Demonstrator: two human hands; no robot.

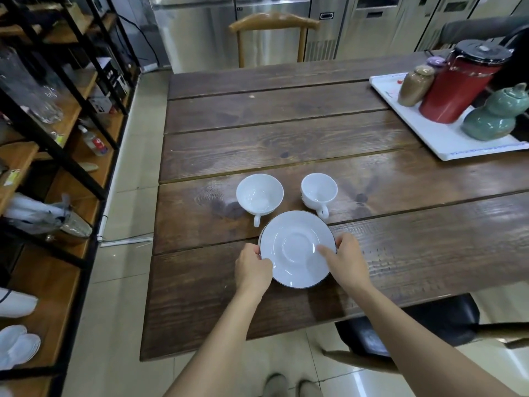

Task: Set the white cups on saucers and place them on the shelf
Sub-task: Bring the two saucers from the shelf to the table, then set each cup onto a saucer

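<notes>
Two empty white cups stand side by side on the dark wooden table (286, 133), the left cup (259, 194) and the right cup (318, 191), both with handles pointing toward me. Just in front of them lies a white saucer (296, 247) with a dark rim; whether another saucer lies under it I cannot tell. My left hand (252, 267) grips the saucer's left edge. My right hand (346, 260) holds its right edge, thumb lying on the top face. The shelf (54, 156), black metal with wooden boards, stands to the left of the table.
A white tray (429, 130) at the table's far right carries a red thermos jug (458, 84), a brown jar (413, 85) and a green gourd-shaped pot (495, 116). A wooden chair (272, 24) stands behind the table, a dark chair (415, 325) at my right. The shelf holds glassware, bottles and white dishes.
</notes>
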